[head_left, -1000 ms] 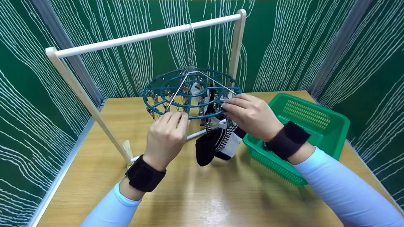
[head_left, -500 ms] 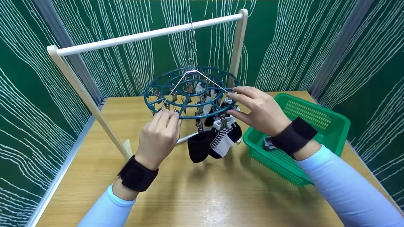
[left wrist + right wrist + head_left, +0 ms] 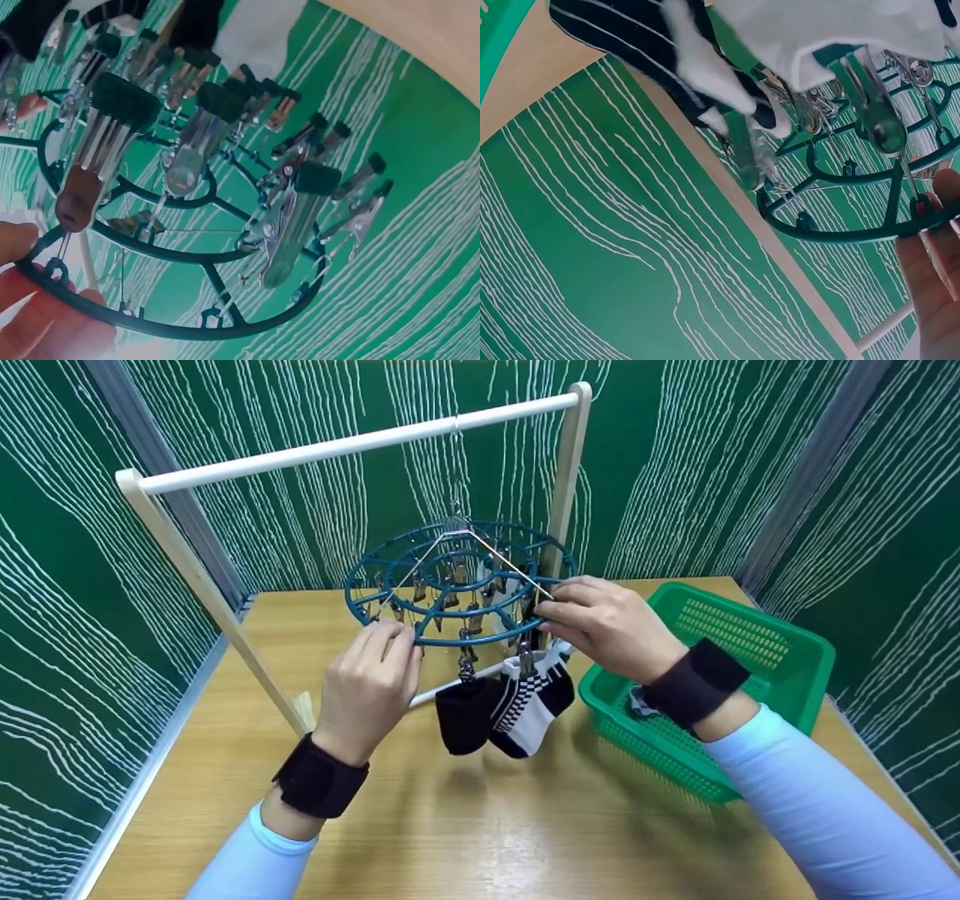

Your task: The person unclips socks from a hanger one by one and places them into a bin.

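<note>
Head view: our left hand [image 3: 367,679] and right hand [image 3: 615,622] each grip a round clip hanger [image 3: 480,640] at its near edge, fingers closed narrow on it; the hanger hangs from a white bar [image 3: 322,448] above the tabletop [image 3: 420,840], a black sock [image 3: 465,724] and a checkered sock [image 3: 523,712] dangling from its clips [image 3: 526,660]; nearby, a green basket [image 3: 664,759] holds a crumpled cloth [image 3: 641,701]; we judge the step to be steadying the hanger; next, it seems, we need one of our hands freed for a bare clip [image 3: 296,232].
</note>
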Motion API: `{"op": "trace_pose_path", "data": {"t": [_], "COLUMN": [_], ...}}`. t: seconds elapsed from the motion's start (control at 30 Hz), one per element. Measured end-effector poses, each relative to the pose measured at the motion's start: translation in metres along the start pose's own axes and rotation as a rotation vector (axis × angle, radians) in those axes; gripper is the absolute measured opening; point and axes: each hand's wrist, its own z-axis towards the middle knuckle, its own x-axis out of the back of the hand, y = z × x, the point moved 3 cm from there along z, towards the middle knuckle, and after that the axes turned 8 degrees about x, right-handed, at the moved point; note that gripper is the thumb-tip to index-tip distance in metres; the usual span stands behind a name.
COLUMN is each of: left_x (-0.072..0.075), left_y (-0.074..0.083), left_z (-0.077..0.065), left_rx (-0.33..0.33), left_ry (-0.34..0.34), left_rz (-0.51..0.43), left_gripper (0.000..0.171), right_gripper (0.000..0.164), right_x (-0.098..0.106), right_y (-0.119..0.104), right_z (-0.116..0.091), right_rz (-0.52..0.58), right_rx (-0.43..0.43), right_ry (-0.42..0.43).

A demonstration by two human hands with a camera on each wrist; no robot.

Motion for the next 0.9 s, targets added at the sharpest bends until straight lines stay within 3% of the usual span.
{"op": "trace_pose_path", "data": {"t": [0.27,0.37,0.47,0.57,0.67,0.9], "left_x": [0.0,0.001,0.0,-0.002,-0.006,-0.016], "left_y": [0.005,0.008,0.012,0.016,0.02,0.019], "left_z": [-0.001,-0.002,-0.003,-0.004,-0.004,-0.004], "left_rx": [0.005,-0.026,-0.049,-0.044,0.01,0.262], "left_ry": [0.047,0.085,0.074,-0.015,-0.154,-0.528], "left_rz": [-0.012,-0.037,-0.106,-0.184,-0.241,-0.386], "left_gripper": [0.032,0.029,0.023,0.021,0.027,0.038], "right_gripper": [0.017,0.016,0.015,0.016,0.016,0.016], "right_x": [-0.002,-0.002,-0.001,0.0,0.0,-0.001], "right_y": [-0.002,-0.003,-0.003,-0.003,-0.003,-0.004], "right_z": [0.0,0.001,0.002,0.003,0.003,0.003], "right_rz": [0.02,0.026,0.027,0.024,0.022,0.028], "right_rx": [0.007,0.004,0.002,-0.002,-0.005,-0.019], "right_ry": [0.0,0.0,0.002,0.002,-0.001,-0.013]}}
